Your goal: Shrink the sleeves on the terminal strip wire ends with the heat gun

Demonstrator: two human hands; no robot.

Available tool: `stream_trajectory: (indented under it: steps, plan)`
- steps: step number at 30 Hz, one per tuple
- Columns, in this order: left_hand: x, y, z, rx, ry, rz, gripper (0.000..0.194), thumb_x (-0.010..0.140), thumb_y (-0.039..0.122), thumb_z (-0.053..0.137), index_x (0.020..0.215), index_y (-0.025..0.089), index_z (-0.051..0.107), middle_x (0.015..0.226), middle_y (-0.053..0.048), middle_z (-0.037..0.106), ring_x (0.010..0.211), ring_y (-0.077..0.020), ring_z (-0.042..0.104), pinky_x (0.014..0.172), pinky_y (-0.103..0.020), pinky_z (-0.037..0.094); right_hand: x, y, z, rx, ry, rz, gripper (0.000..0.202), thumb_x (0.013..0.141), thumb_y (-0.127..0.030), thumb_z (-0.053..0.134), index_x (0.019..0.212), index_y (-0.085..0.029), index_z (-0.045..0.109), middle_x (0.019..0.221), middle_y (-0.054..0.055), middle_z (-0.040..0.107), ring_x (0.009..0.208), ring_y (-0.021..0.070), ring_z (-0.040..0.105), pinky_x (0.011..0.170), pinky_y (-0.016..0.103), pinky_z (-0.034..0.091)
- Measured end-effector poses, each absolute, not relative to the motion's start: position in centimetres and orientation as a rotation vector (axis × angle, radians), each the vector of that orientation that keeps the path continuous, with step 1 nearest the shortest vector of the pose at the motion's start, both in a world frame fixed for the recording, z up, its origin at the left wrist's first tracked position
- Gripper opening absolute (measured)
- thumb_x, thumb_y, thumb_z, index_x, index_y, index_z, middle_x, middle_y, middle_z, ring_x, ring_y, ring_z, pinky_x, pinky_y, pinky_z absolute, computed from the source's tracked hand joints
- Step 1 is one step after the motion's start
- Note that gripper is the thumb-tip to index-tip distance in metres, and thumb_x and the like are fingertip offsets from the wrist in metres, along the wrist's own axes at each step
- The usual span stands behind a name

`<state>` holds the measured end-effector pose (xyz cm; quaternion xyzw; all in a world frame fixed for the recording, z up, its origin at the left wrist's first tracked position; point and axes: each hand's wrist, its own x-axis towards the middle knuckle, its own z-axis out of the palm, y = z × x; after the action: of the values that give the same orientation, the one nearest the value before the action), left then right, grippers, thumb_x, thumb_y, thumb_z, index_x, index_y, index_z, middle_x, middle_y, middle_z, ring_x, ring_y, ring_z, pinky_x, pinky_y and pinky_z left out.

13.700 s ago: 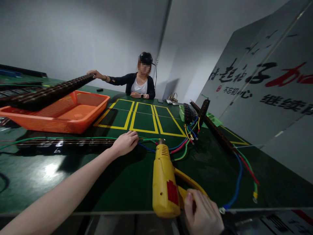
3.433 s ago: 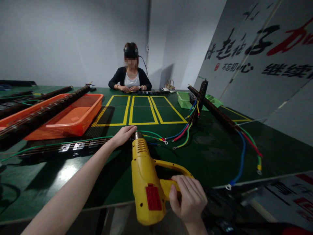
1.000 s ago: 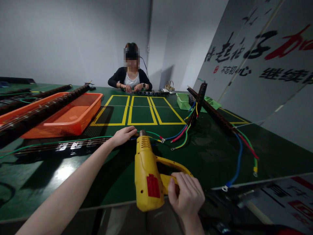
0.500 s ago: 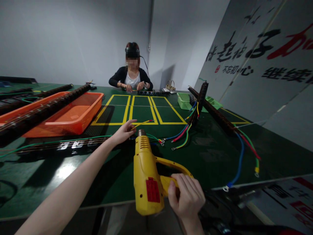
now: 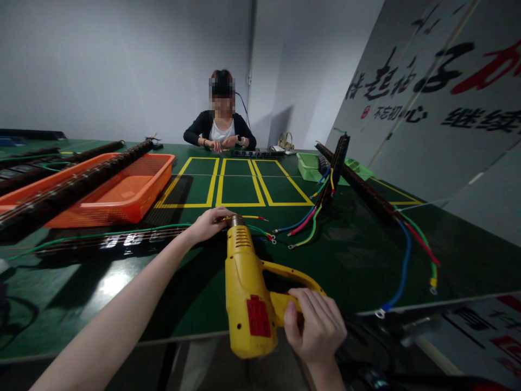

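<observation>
My right hand (image 5: pixel 316 325) is wrapped round the handle of a yellow heat gun (image 5: pixel 248 282) with a red label. Its metal nozzle points away from me, toward the wire by my other hand. My left hand (image 5: pixel 210 224) is closed on a thin yellow wire (image 5: pixel 252 218), whose red-sleeved end sticks out to the right past the nozzle. Part of the fingers is hidden behind the nozzle. Under that hand lies a long black strip assembly (image 5: pixel 134 241) with a green wire along it. Several ring-terminal leads (image 5: pixel 266 234) emerge on its right side.
An orange basket (image 5: pixel 150 195) with long black strips across it stands on the left. More strips with coloured ring-terminal cables (image 5: pixel 402 266) lie at the right, near green baskets (image 5: pixel 308 167). Across the green table (image 5: pixel 342 288), a person (image 5: pixel 222 127) handles a strip.
My left hand has lowered, bringing the yellow wire down and level just beyond the nozzle. The heat gun stays in my right hand, nearly unmoved.
</observation>
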<state>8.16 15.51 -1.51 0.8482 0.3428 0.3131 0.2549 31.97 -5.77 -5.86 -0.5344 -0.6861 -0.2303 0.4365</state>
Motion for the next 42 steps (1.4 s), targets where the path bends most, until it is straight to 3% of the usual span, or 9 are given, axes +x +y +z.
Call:
stream_trajectory:
  steps: [16, 25, 31, 42]
  plan:
    - [8.4, 15.3, -1.4, 2.367, 1.059, 0.780, 0.037, 0.087, 0.031, 0.045, 0.117, 0.020, 0.061, 0.101, -0.006, 0.060, 0.086, -0.0164, 0.057, 0.075, -0.027, 0.044, 36.6, -6.4, -5.8, -1.471, -1.651, -0.766, 0.022, 0.090, -0.023, 0.043, 0.079, -0.016, 0.061, 0.071, 0.002, 0.068, 0.066, 0.0143, 0.061, 0.067, 0.029, 0.040]
    - [8.7, 14.7, -0.8, 2.229, 1.111, 0.764, 0.043, 0.089, 0.045, 0.037, 0.112, 0.022, 0.065, 0.113, -0.004, 0.061, 0.107, -0.0206, 0.055, 0.098, -0.032, 0.039, 33.3, -5.8, -5.8, -1.413, -1.699, -0.644, 0.020, 0.088, -0.023, 0.043, 0.079, -0.017, 0.060, 0.071, 0.003, 0.066, 0.067, 0.0143, 0.058, 0.069, 0.029, 0.038]
    - [8.6, 14.5, -0.6, 2.098, 1.139, 0.772, 0.055, 0.088, 0.059, 0.033, 0.117, 0.023, 0.063, 0.118, -0.003, 0.063, 0.111, -0.0230, 0.056, 0.100, -0.033, 0.039, 30.7, -5.5, -6.0, -1.361, -1.725, -0.556, 0.017, 0.086, -0.022, 0.044, 0.081, -0.018, 0.059, 0.072, 0.003, 0.065, 0.069, 0.0143, 0.058, 0.071, 0.029, 0.038]
    - [8.3, 14.6, -0.9, 2.015, 1.088, 0.817, 0.057, 0.087, 0.062, 0.032, 0.117, 0.023, 0.062, 0.121, -0.003, 0.063, 0.114, -0.0232, 0.055, 0.102, -0.035, 0.039, 31.0, -5.6, -5.7, -1.369, -1.722, -0.542, 0.019, 0.087, -0.022, 0.042, 0.080, -0.017, 0.059, 0.071, 0.003, 0.066, 0.069, 0.0145, 0.058, 0.070, 0.029, 0.038]
